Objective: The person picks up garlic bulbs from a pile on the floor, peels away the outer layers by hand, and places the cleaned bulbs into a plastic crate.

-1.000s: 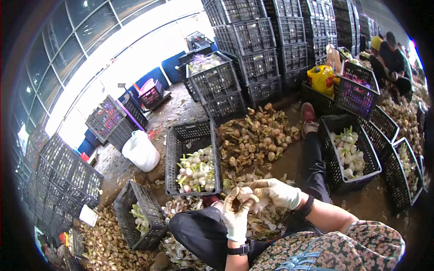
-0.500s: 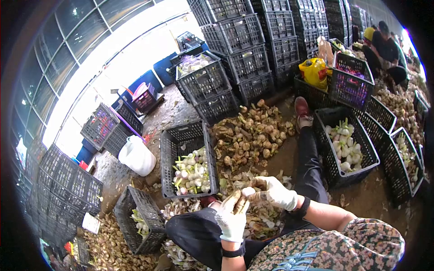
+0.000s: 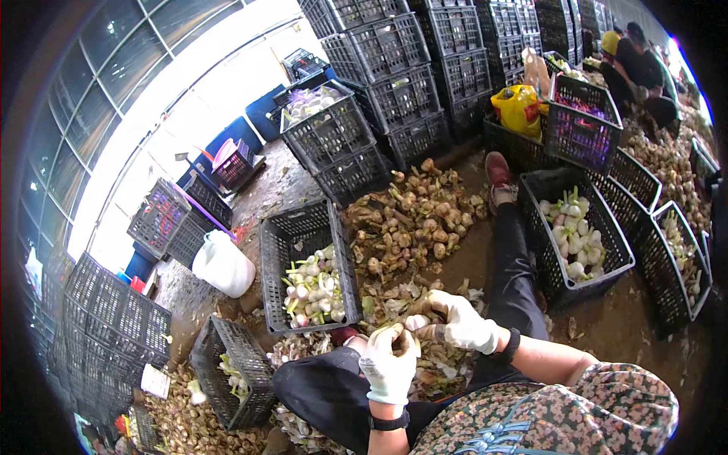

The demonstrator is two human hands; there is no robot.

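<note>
My right hand [image 3: 462,324], in a white work glove with soiled fingertips, is closed on a peeled white garlic bulb [image 3: 415,322]. Just left of the bulb is my left hand [image 3: 390,368], gloved the same way, its fingers curled in. Anything between those fingers is too hidden to name. Loose garlic skins [image 3: 436,364] cover the floor beneath both hands. Beyond them lies a heap of brown unpeeled garlic [image 3: 425,216]. Cleaned bulbs with green stems [image 3: 315,288] fill part of a black crate [image 3: 271,265] on the left.
Another black crate [image 3: 618,246] of white bulbs stands right of my outstretched leg [image 3: 509,265]. Tall crate stacks [image 3: 394,83] rise at the back. A white bucket [image 3: 225,265] is at left, and a tilted crate [image 3: 212,353] nearer me. Another person [image 3: 641,64] sits far right.
My left hand's fingers have curled in from a more spread pose. The right hand still holds the bulb. The view has shifted slightly.
</note>
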